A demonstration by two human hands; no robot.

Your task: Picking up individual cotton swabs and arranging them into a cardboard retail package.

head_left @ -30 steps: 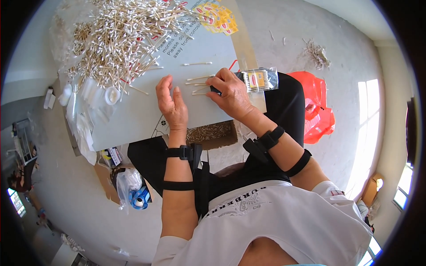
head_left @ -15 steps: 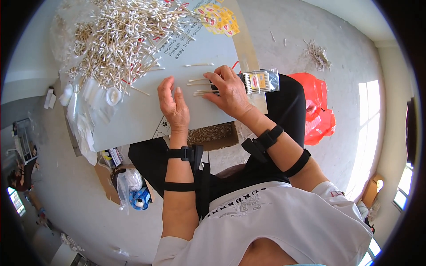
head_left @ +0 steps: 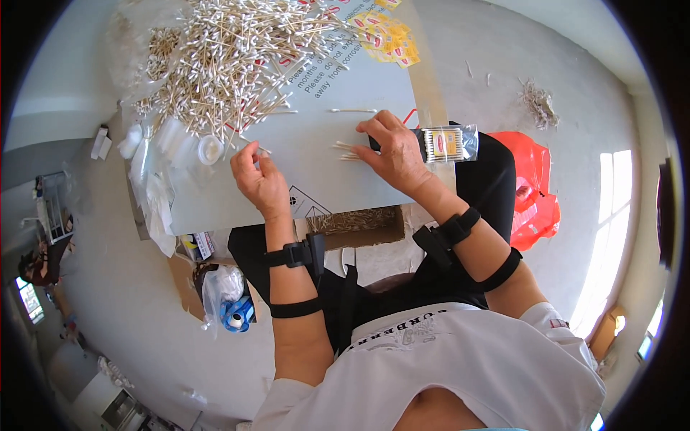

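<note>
My left hand (head_left: 260, 183) is at the near edge of the big pile of cotton swabs (head_left: 230, 57), its thumb and fingers closed on a single cotton swab (head_left: 267, 151), whose white tip shows beside them. Farther right, my right hand (head_left: 397, 154) is curled over a few cotton swabs (head_left: 348, 152). Their white tips stick out to the left from under its fingers and thumb. One loose cotton swab (head_left: 353, 110) lies on the table just beyond this hand. To its right, a clear packet of cotton swabs with a yellow card (head_left: 443, 144) lies at the table's edge.
Yellow cards (head_left: 388, 39) lie scattered at the far right of the grey table (head_left: 316, 169). A round clear container (head_left: 210, 149) and plastic bags stand at the left. Below the edge is a cardboard box (head_left: 388, 226) of swabs. A red bag (head_left: 528, 187) lies on the floor.
My left hand has moved left, away from the right hand, to a swab by the pile, and its fingers have closed. My right hand stays over its swabs. The whole view has shifted slightly.
</note>
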